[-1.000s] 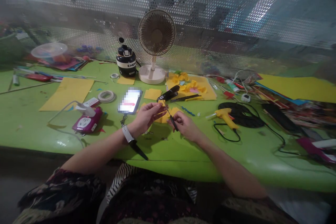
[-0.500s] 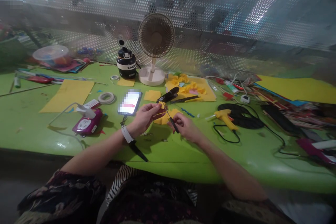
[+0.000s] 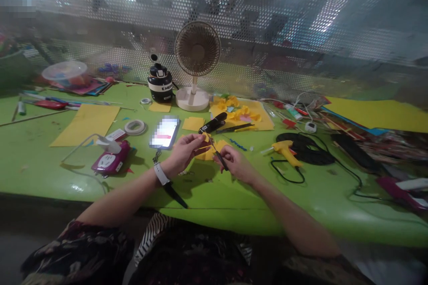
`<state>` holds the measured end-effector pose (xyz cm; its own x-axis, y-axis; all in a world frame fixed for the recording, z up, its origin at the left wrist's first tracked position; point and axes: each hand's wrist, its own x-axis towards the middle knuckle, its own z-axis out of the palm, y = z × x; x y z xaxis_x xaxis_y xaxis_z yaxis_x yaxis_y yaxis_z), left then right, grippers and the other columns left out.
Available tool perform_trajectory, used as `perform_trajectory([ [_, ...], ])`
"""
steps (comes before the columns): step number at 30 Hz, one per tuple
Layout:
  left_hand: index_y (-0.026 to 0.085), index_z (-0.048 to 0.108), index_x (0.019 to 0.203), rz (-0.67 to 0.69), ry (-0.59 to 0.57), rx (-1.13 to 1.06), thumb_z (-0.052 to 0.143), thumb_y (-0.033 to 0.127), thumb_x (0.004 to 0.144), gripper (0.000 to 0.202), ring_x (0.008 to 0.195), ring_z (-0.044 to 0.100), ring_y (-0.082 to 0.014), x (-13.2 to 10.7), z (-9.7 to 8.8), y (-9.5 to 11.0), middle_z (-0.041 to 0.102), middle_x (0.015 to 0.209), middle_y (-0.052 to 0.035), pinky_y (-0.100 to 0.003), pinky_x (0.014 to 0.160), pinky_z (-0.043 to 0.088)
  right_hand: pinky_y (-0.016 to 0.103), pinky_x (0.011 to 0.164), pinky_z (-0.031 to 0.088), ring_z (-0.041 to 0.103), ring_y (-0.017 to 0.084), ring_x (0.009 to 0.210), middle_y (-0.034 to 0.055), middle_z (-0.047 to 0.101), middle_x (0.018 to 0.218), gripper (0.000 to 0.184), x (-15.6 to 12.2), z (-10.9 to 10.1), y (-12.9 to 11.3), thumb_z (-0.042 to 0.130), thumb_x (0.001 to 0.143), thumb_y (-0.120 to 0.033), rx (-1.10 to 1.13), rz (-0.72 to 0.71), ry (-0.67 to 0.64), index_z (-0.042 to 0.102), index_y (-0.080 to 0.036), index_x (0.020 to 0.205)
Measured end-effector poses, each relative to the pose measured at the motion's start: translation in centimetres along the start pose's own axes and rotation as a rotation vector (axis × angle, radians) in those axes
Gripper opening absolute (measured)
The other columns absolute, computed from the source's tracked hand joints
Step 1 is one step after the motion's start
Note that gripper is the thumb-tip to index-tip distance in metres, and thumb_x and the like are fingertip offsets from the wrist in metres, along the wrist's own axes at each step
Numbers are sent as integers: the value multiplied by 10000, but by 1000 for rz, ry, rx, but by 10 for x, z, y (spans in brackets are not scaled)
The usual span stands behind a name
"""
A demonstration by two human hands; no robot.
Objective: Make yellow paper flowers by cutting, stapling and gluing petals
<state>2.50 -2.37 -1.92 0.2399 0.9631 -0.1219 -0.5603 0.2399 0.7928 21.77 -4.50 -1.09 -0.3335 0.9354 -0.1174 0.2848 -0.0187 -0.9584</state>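
Observation:
My left hand pinches a small yellow paper piece between thumb and fingers. In my right hand is a pair of dark-handled scissors, their thin blades pointing up and left at the paper. My fingers hide part of the scissors' handle, and I cannot tell whether the blades are apart. Below the hands, more yellow paper pieces lie on the green table. A black stapler rests just beyond the left fingertips.
Left of my hands are a phone, a tape roll and a purple power socket. A yellow glue gun with its cord lies to the right. Behind stand a fan, a black bottle and yellow paper flowers.
The view has tipped slightly, so the table things sit a little lower. My hands keep nearly the same pose; the yellow paper has turned slightly at the scissors' tip.

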Motion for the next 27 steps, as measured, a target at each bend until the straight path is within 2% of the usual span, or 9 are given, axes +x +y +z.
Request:
perform_trajectory([
  [12, 125, 697, 792, 17, -78, 98, 850, 310, 738, 246, 842, 725, -184, 3, -4, 1, 755, 892, -77, -374, 875, 577, 283, 521, 397, 518, 139, 563, -38, 551, 619, 526, -3, -1, -3, 758, 688, -665, 0, 5, -16, 468, -231, 754],
  [27, 120, 701, 821, 9, -58, 104, 821, 312, 777, 230, 848, 720, -177, 3, -7, 0, 747, 900, -84, -377, 880, 576, 304, 542, 449, 552, 158, 571, -27, 570, 601, 478, -2, -1, -3, 759, 723, -622, -2, 3, -10, 482, -232, 742],
])
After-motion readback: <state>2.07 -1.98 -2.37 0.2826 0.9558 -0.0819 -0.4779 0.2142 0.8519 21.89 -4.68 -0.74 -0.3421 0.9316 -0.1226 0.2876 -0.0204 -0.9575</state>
